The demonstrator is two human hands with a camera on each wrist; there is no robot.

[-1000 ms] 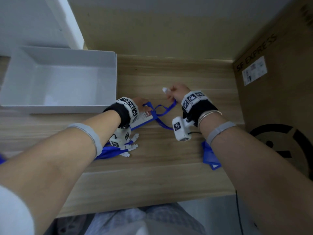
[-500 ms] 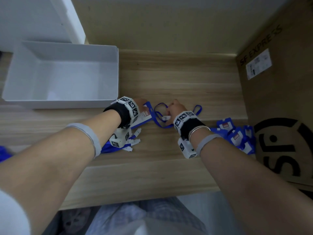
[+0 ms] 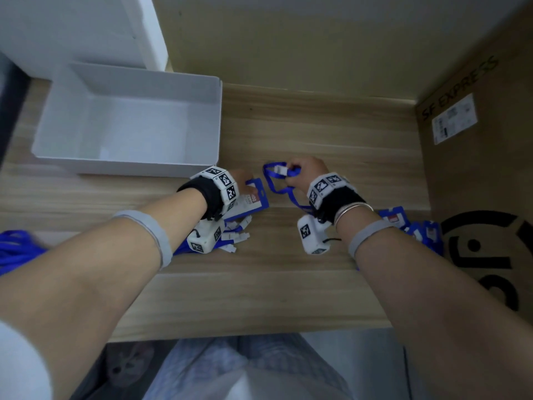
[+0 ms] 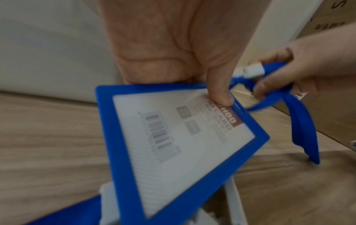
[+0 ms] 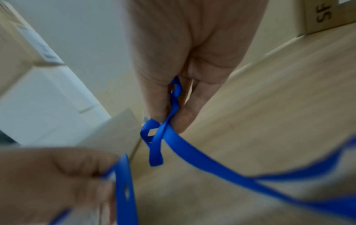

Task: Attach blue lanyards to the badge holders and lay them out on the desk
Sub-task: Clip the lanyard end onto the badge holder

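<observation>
The badge holder [image 4: 181,146] is a light, stiff blue plastic frame with a clear window, held just above the desk [image 3: 317,134] – the left hand [image 3: 240,180] pinches it at the slotted top edge, probably the best spot. The right hand [image 3: 307,171] has its fingers closed on the lanyard [image 3: 277,183], a floppy, smooth ribbon with a white clip [image 4: 250,70] – I'd grip near the clip, the strap twists.

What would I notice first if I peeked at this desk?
Two hands in the middle of the wooden desk: the left hand pinches a blue badge holder, and the right hand pinches a blue lanyard with a white clip beside it. Behind the left hand sits a big white box.
</observation>
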